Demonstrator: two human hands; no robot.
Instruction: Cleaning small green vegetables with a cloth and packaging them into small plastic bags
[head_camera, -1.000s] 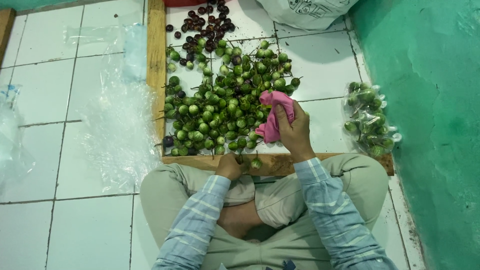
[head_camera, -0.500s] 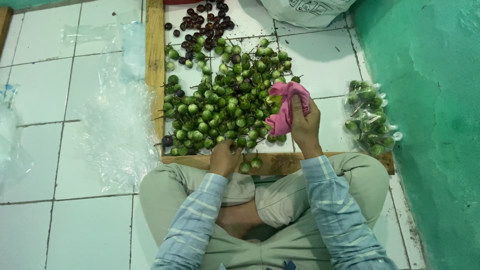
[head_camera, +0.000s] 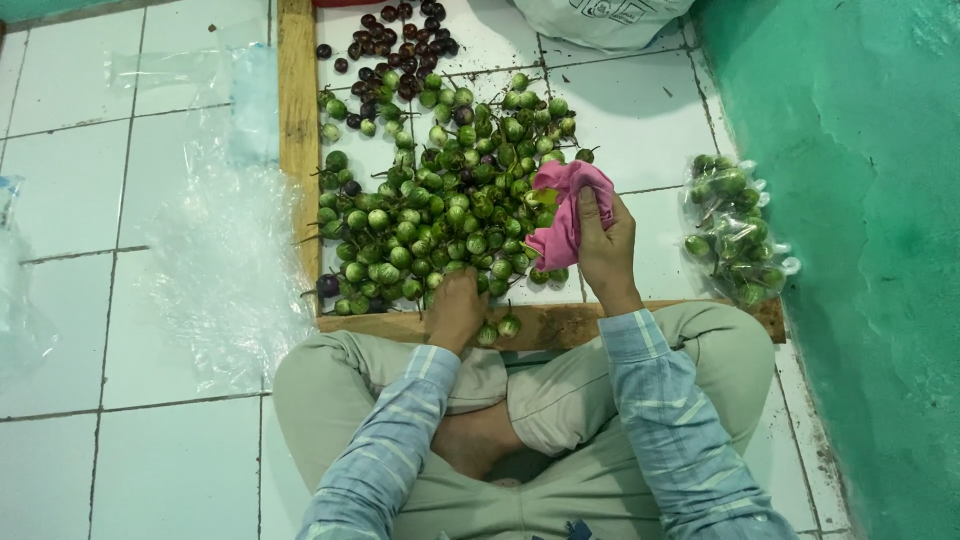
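Note:
I sit cross-legged on a white tiled floor before a heap of small round green eggplants (head_camera: 440, 200). My right hand (head_camera: 606, 250) grips a crumpled pink cloth (head_camera: 562, 205) at the heap's right edge, with a green fruit partly wrapped in the cloth. My left hand (head_camera: 455, 308) rests knuckles-up at the near edge of the heap, fingers curled over a few eggplants; whether it holds one is hidden. Darker purple eggplants (head_camera: 395, 40) lie at the far end of the heap.
A wooden plank (head_camera: 298, 130) borders the heap on the left and another plank (head_camera: 560, 322) lies along my knees. Clear plastic bags (head_camera: 225, 260) are spread at the left. A filled clear bag of eggplants (head_camera: 735, 230) sits by the green wall (head_camera: 860, 200). A white sack (head_camera: 600, 15) is at the top.
My right hand with the pink cloth has risen slightly away from me along the heap's right edge. My left hand has slid forward from the plank to the heap's near edge.

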